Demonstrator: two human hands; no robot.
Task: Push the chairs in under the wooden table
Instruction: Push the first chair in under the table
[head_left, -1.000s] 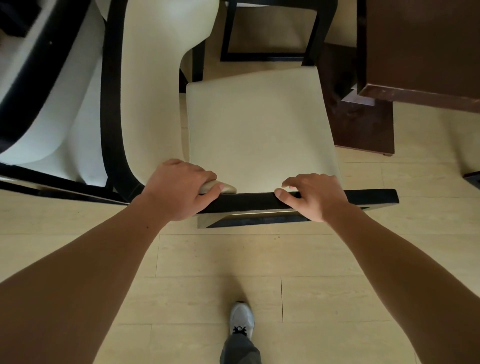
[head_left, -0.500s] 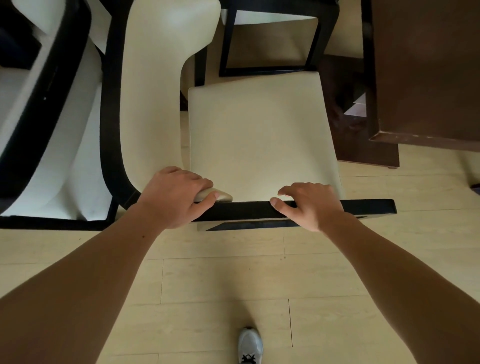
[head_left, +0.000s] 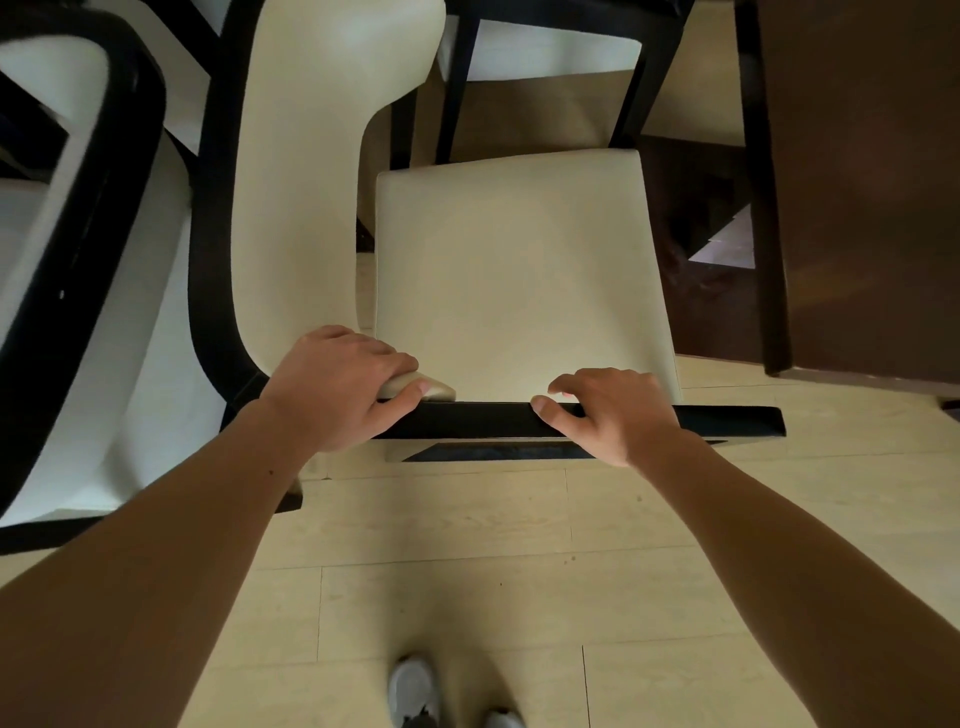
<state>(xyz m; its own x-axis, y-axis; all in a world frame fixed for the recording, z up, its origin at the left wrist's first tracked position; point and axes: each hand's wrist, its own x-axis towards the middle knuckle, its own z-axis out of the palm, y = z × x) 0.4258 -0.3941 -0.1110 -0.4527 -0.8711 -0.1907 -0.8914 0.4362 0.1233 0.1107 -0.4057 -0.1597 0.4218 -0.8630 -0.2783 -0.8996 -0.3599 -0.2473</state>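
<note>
A chair with a cream seat (head_left: 519, 270) and a black backrest top rail (head_left: 727, 420) stands right below me. My left hand (head_left: 337, 387) grips the left end of that rail, fingers curled over the cream padding. My right hand (head_left: 608, 413) holds the rail near its middle, thumb on the black top. The dark wooden table (head_left: 872, 182) fills the upper right; its corner lies beside the seat's right edge. The seat is outside the tabletop.
A second cream chair with a black frame (head_left: 291, 171) stands close on the left, and a third one (head_left: 67, 249) at the far left. Another black chair frame (head_left: 550, 78) is ahead. Pale plank floor (head_left: 467, 571) and my grey shoes (head_left: 413, 691) are below.
The chair and table have slid down and nearer in view as I stepped forward; more tabletop shows at right. Both hands keep the same hold on the rail.
</note>
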